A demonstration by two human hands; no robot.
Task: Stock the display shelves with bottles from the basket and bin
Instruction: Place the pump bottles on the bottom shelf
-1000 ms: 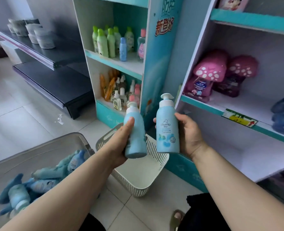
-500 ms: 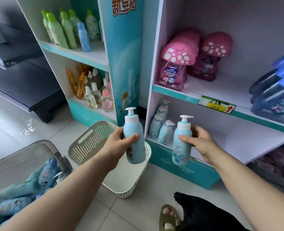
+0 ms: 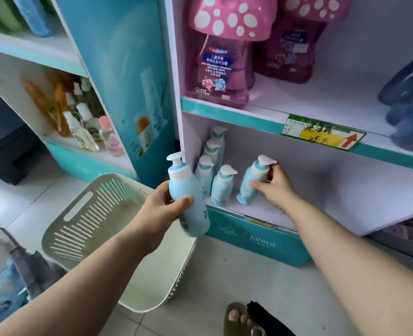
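Setting down, by the look: right hand (image 3: pixel 273 190) fingers wrapped round a pump bottle (image 3: pixel 250 183), tilted left, base on or just off the bottom shelf (image 3: pixel 322 209), just right of the stocked row (image 3: pixel 221 187). Left hand (image 3: pixel 162 212) grips a second bottle (image 3: pixel 188 202), neck up, near side of the shelf edge, over the basket (image 3: pixel 84 214). Its slot lies far-right.

Pale blue pump bottle (image 3: pixel 188 204) with white pump, tilted in the left hand (image 3: pixel 159 212) above a white slotted basket (image 3: pixel 79 214). A second bottle (image 3: pixel 250 184), gripped by the right hand (image 3: pixel 273 187), leans base-down on the lower shelf (image 3: pixel 346 209) beside 4 upright matching bottles (image 3: pixel 221 186).
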